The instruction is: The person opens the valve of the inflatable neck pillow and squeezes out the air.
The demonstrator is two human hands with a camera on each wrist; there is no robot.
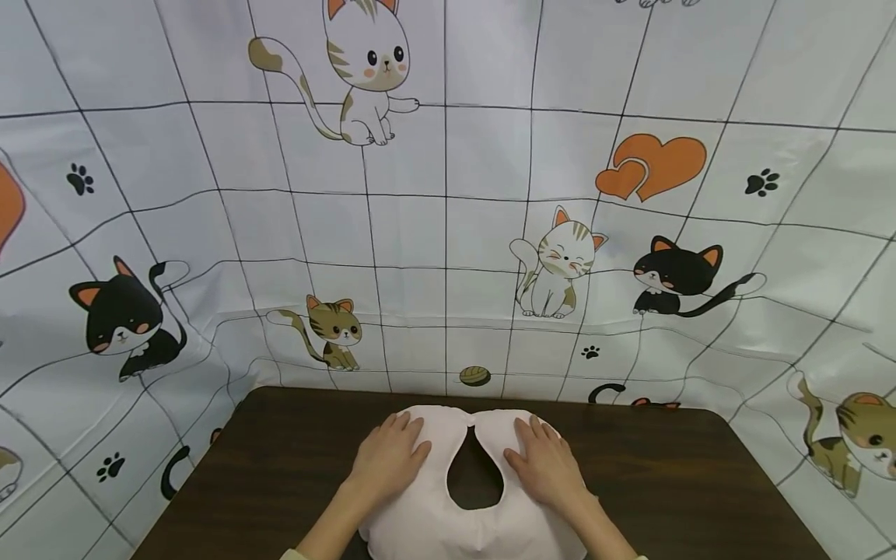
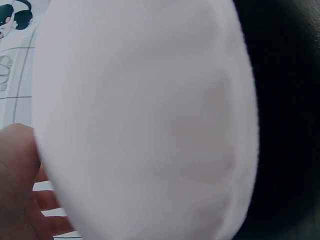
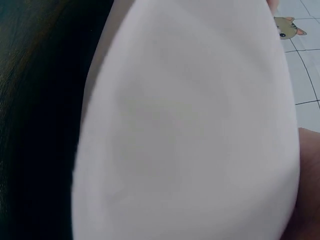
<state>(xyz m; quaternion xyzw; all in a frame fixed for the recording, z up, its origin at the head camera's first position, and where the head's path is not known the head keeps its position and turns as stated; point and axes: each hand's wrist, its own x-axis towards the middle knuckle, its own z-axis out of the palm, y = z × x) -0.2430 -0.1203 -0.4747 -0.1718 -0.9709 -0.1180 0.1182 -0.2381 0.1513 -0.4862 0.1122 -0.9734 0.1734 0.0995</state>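
A pale pinkish-white U-shaped neck pillow (image 1: pixel 476 533) lies on the dark table, its two ends meeting at the far side around a teardrop-shaped opening. My left hand (image 1: pixel 389 460) rests on the pillow's left arm, fingers extended and slightly spread. On the right arm of the pillow rests my right hand (image 1: pixel 547 465), fingers reaching forward and thumb toward the opening. In the left wrist view the smooth pillow (image 2: pixel 145 120) fills most of the picture, with part of the left hand (image 2: pixel 20 175) at its edge. Pillow fabric (image 3: pixel 190 125) likewise covers most of the right wrist view, hiding most of that hand.
The dark brown wooden table (image 1: pixel 672 482) extends to both sides of the pillow and has rounded far corners. Behind and beside it hangs a white gridded sheet (image 1: pixel 483 155) printed with cartoon cats, hearts and paw prints.
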